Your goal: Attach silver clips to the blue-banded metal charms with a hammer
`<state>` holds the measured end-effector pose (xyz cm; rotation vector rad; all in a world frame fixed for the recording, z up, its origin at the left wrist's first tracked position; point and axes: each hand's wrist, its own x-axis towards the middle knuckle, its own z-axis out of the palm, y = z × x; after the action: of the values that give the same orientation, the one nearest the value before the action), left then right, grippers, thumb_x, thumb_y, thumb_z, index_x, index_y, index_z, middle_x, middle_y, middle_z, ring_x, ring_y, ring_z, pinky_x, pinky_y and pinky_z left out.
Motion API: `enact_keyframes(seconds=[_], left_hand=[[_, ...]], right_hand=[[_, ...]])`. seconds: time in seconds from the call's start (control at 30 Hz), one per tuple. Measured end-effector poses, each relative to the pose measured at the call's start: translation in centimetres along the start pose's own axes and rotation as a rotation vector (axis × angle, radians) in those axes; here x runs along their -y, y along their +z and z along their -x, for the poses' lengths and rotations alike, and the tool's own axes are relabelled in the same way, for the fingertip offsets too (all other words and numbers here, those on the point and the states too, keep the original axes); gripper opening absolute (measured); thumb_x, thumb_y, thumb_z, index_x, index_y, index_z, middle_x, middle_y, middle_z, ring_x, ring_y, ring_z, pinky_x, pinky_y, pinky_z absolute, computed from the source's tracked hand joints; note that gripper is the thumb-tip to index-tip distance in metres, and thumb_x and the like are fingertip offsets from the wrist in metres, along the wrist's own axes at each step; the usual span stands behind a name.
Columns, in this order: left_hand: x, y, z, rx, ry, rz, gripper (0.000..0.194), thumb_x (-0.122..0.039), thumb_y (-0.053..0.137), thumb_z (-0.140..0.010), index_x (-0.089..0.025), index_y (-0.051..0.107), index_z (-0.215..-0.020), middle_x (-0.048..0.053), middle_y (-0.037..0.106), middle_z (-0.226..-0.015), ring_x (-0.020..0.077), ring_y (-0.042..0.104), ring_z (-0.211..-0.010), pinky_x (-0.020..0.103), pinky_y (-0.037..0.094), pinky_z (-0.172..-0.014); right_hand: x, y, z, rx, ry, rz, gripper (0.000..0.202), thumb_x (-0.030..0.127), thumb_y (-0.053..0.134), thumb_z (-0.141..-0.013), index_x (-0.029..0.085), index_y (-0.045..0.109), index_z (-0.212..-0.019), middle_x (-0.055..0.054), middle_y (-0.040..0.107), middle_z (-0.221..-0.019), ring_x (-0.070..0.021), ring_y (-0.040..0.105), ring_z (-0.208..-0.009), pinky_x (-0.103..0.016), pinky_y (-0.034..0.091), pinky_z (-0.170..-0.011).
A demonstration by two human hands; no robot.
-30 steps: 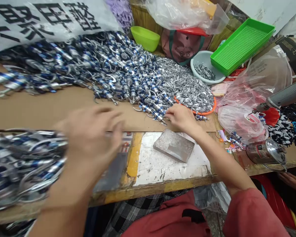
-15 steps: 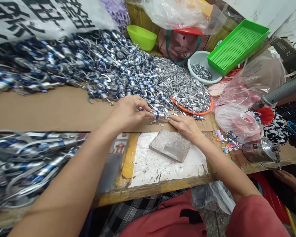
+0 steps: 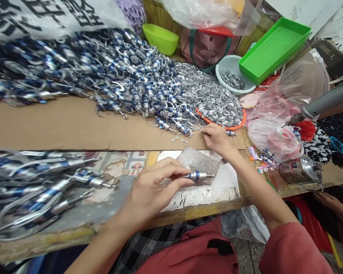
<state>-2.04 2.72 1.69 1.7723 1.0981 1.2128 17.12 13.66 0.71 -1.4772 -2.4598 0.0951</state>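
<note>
My left hand [image 3: 162, 182] is closed around a silver-and-blue cylindrical metal piece [image 3: 198, 175], which lies level with its thin looped end pointing right. The piece is over a flat grey block [image 3: 201, 160] on a worn white sheet [image 3: 183, 198]. Farther back, my right hand [image 3: 216, 137] has its fingertips pinched together among small flat metal links. What they hold, if anything, is too small to make out. Two loose metal links [image 3: 175, 139] lie on the cardboard left of my right hand. Several similar cylindrical pieces [image 3: 165, 125] lie beside the links.
A large heap of cylindrical pieces [image 3: 125, 72] covers the back left; more pieces [image 3: 45, 186] lie front left. Small metal links [image 3: 220, 104] fill an orange-rimmed tray [image 3: 244, 121]. A power screwdriver [image 3: 317, 104] juts in from the right above plastic bags. A lidded metal mug [image 3: 295, 171] stands near the edge.
My left hand has drawn the cylindrical piece toward me, from the links to over the grey block. My right hand has stayed by the links, its fingers now more curled.
</note>
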Motion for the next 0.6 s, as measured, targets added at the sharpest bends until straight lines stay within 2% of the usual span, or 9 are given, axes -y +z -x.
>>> enact_keyframes(seconds=[0.07,0.17,0.27,0.37,0.6], left_hand=[[0.2,0.3,0.3,-0.063,-0.006,0.003,0.007,-0.016,0.069,-0.069,-0.022,0.071,-0.072,-0.001,0.069,-0.069,0.013,0.063,-0.065,0.022,0.049,-0.06],[0.3,0.6,0.9,-0.144,-0.064,0.025,0.008,-0.017,0.071,-0.069,-0.023,0.071,-0.074,-0.002,0.068,-0.069,0.0121,0.062,-0.064,0.022,0.049,-0.062],[0.6,0.8,1.2,-0.187,-0.122,0.083,0.02,-0.021,0.072,-0.069,-0.025,0.07,-0.088,-0.004,0.066,-0.068,0.0111,0.06,-0.062,0.023,0.05,-0.063],[0.7,0.8,1.2,-0.179,-0.094,0.08,0.025,-0.019,0.071,-0.071,-0.026,0.07,-0.094,-0.005,0.064,-0.067,0.01,0.058,-0.061,0.022,0.049,-0.063],[0.3,0.8,0.8,-0.169,-0.071,0.005,0.018,-0.018,0.069,-0.071,-0.028,0.075,-0.085,-0.003,0.068,-0.067,0.012,0.061,-0.063,0.022,0.049,-0.06]], right_hand=[[1.0,-1.1,1.5,-0.085,0.03,-0.106,0.022,0.01,0.048,-0.085,0.013,0.069,-0.09,-0.007,0.068,-0.09,-0.0144,0.061,-0.084,-0.026,0.048,-0.075],[3.9,-2.8,4.3,-0.229,0.038,-0.522,0.011,0.016,0.06,-0.081,0.017,0.071,-0.081,-0.003,0.071,-0.08,-0.0123,0.065,-0.074,-0.024,0.052,-0.068],[6.6,-3.7,6.6,-0.256,0.029,-0.842,0.007,0.014,0.066,-0.076,0.018,0.071,-0.075,-0.001,0.072,-0.074,-0.0115,0.066,-0.069,-0.022,0.054,-0.064],[7.8,-3.4,7.5,-0.231,0.06,-0.931,0.009,0.012,0.065,-0.076,0.018,0.071,-0.074,-0.002,0.073,-0.074,-0.0117,0.067,-0.069,-0.022,0.054,-0.064],[7.5,-2.4,7.5,-0.272,0.097,-0.986,0.008,0.01,0.066,-0.073,0.018,0.07,-0.074,-0.001,0.072,-0.073,-0.0116,0.067,-0.068,-0.021,0.055,-0.064]])
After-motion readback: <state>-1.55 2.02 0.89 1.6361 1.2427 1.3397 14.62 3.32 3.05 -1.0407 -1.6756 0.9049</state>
